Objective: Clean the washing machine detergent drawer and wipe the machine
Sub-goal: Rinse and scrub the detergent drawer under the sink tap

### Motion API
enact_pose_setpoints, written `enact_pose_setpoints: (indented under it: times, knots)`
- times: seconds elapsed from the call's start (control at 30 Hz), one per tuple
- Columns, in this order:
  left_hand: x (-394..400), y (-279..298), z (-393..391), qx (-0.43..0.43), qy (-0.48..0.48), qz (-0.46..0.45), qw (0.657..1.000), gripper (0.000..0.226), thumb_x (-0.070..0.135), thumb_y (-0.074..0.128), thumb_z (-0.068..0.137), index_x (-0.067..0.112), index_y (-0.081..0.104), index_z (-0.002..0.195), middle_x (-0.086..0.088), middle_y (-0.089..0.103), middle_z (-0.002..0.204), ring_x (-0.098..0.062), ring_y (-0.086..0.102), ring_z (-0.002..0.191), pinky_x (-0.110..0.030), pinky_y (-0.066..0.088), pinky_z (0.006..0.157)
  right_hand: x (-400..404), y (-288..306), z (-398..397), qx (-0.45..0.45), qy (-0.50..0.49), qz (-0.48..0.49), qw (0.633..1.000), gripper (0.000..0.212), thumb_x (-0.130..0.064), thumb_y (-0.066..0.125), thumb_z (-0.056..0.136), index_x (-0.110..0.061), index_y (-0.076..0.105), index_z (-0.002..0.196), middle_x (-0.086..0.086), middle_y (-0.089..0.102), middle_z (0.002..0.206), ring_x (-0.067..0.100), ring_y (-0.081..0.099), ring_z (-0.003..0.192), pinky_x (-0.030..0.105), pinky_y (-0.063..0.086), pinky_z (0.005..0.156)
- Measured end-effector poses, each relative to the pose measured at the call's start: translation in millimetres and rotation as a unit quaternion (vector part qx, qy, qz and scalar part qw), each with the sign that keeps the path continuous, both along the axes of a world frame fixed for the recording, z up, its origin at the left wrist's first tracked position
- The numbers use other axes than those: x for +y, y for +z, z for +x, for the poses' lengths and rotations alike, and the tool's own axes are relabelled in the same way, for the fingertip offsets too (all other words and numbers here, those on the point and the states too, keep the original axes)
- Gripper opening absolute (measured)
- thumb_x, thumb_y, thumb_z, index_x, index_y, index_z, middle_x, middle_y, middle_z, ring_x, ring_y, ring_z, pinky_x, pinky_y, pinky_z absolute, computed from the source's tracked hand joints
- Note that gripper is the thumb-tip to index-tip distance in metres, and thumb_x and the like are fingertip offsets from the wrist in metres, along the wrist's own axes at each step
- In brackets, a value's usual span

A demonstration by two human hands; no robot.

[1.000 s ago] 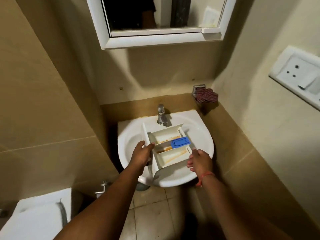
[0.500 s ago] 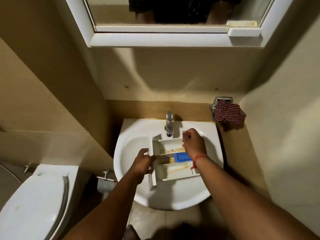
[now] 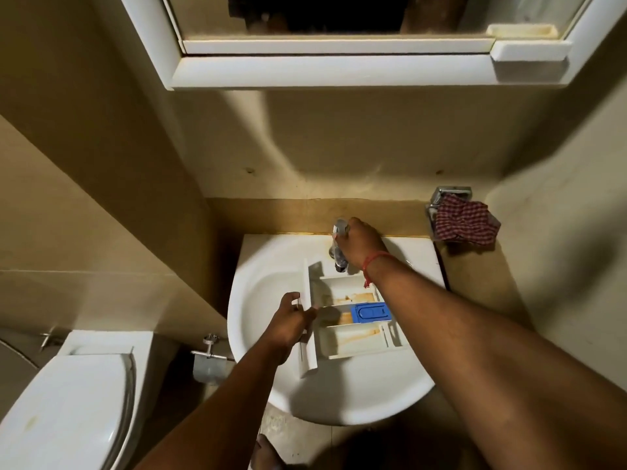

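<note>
The white detergent drawer (image 3: 349, 320) lies in the sink (image 3: 271, 290), under the tap (image 3: 339, 245). His left hand (image 3: 291, 323) grips the drawer's front panel; the right hand (image 3: 359, 242) curls around the tap. A checked cloth (image 3: 464, 222) hangs right of the sink.

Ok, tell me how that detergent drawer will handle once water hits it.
The detergent drawer looks like rigid moulded plastic, so it should stay stiff. It is probably light: the left hand alone holds it by its front panel. It lies tilted in the curved sink, so it may slide or rock once wet. The right hand is on the tap.
</note>
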State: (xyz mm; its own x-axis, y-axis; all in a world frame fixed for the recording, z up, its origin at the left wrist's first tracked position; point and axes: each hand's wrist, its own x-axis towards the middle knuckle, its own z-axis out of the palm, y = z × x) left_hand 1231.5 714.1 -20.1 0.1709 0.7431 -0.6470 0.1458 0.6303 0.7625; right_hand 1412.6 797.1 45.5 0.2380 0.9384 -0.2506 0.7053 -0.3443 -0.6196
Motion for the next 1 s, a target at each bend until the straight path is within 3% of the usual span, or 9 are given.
enact_pose_setpoints:
  times: [0.23, 0.4, 0.53, 0.7, 0.77, 0.8, 0.87, 0.93, 1.0]
  knots:
    - [4, -4, -3, -0.001, -0.018, 0.003, 1.0, 0.043, 0.019, 0.063, 0.094, 0.021, 0.038, 0.129, -0.003, 0.05, 0.09, -0.015, 0.049, 0.068, -0.035, 0.046, 0.068, 14, -3, -1, -0.062, -0.011, -0.007, 0.998, 0.03, -0.009, 0.052, 0.097, -0.003, 0.049, 0.126, 0.017, 0.066, 0.118, 0.032, 0.063, 0.107, 0.025, 0.04, 0.072]
    - [6, -8, -5, 0.0, -0.03, 0.003, 1.0, 0.049, 0.025, 0.067, 0.092, 0.021, 0.037, 0.131, -0.005, 0.054, 0.096, -0.016, 0.052, 0.074, -0.038, 0.051, 0.075, 18, 1, 19, -0.141, 0.078, 0.002, 0.987, 0.027, -0.004, 0.05, 0.094, -0.009, 0.058, 0.119, 0.016, 0.065, 0.12, 0.033, 0.06, 0.109, 0.029, 0.045, 0.085]
    - [8, -9, -6, 0.002, -0.032, 0.004, 0.999, 0.052, 0.026, 0.067, 0.091, 0.021, 0.037, 0.133, -0.007, 0.055, 0.099, -0.018, 0.054, 0.077, -0.038, 0.053, 0.075, 23, -3, 29, -0.144, 0.077, 0.01, 0.986, 0.039, -0.007, 0.052, 0.092, -0.014, 0.059, 0.13, 0.015, 0.058, 0.128, 0.034, 0.056, 0.117, 0.03, 0.042, 0.093]
    - [6, -8, -5, -0.001, -0.029, 0.006, 1.0, 0.048, 0.026, 0.068, 0.091, 0.022, 0.038, 0.129, -0.005, 0.053, 0.098, -0.018, 0.053, 0.078, -0.037, 0.05, 0.073, -5, -36, 20, -0.013, -0.147, 0.065, 0.987, 0.02, -0.01, 0.048, 0.093, -0.003, 0.06, 0.108, 0.014, 0.063, 0.107, 0.029, 0.059, 0.102, 0.031, 0.043, 0.081]
    - [6, -8, -5, -0.008, -0.024, 0.009, 1.0, 0.046, 0.024, 0.068, 0.091, 0.022, 0.039, 0.128, -0.004, 0.052, 0.097, -0.018, 0.053, 0.078, -0.038, 0.049, 0.074, -26, -58, 8, 0.014, -0.104, -0.078, 0.991, 0.028, -0.012, 0.043, 0.097, -0.011, 0.062, 0.118, 0.007, 0.064, 0.113, 0.024, 0.062, 0.104, 0.031, 0.049, 0.089]
    - [6, -8, -5, -0.01, -0.021, 0.011, 1.0, 0.045, 0.024, 0.068, 0.091, 0.022, 0.04, 0.127, -0.003, 0.051, 0.096, -0.018, 0.052, 0.077, -0.038, 0.049, 0.073, -38, -86, 5, 0.077, -0.082, -0.158, 0.981, 0.029, -0.012, 0.044, 0.098, -0.015, 0.059, 0.123, 0.004, 0.062, 0.116, 0.019, 0.063, 0.1, 0.03, 0.051, 0.094]
    - [5, -8, -4, -0.011, -0.02, 0.015, 1.0, 0.043, 0.023, 0.067, 0.092, 0.021, 0.04, 0.126, -0.003, 0.051, 0.095, -0.018, 0.052, 0.076, -0.037, 0.048, 0.072, -46, -137, 12, 0.177, -0.139, -0.182, 0.957, 0.031, -0.008, 0.048, 0.093, -0.014, 0.054, 0.123, 0.013, 0.06, 0.121, 0.018, 0.065, 0.091, 0.038, 0.054, 0.098]
    - [5, -8, -3, -0.008, -0.022, 0.017, 1.0, 0.044, 0.023, 0.067, 0.092, 0.021, 0.04, 0.127, -0.003, 0.052, 0.097, -0.016, 0.053, 0.075, -0.036, 0.049, 0.072, -49, -147, 2, 0.299, -0.184, -0.173, 0.92, 0.037, -0.003, 0.05, 0.09, 0.002, 0.053, 0.126, 0.029, 0.054, 0.133, 0.034, 0.063, 0.11, 0.046, 0.052, 0.099]
    - [6, -8, -4, -0.005, -0.025, 0.017, 1.0, 0.046, 0.024, 0.067, 0.092, 0.022, 0.039, 0.128, -0.003, 0.052, 0.101, -0.016, 0.054, 0.076, -0.035, 0.049, 0.071, -47, -113, -19, 0.356, -0.213, -0.126, 0.901, 0.032, 0.008, 0.04, 0.097, 0.011, 0.048, 0.128, 0.026, 0.053, 0.126, 0.038, 0.053, 0.121, 0.041, 0.044, 0.108]
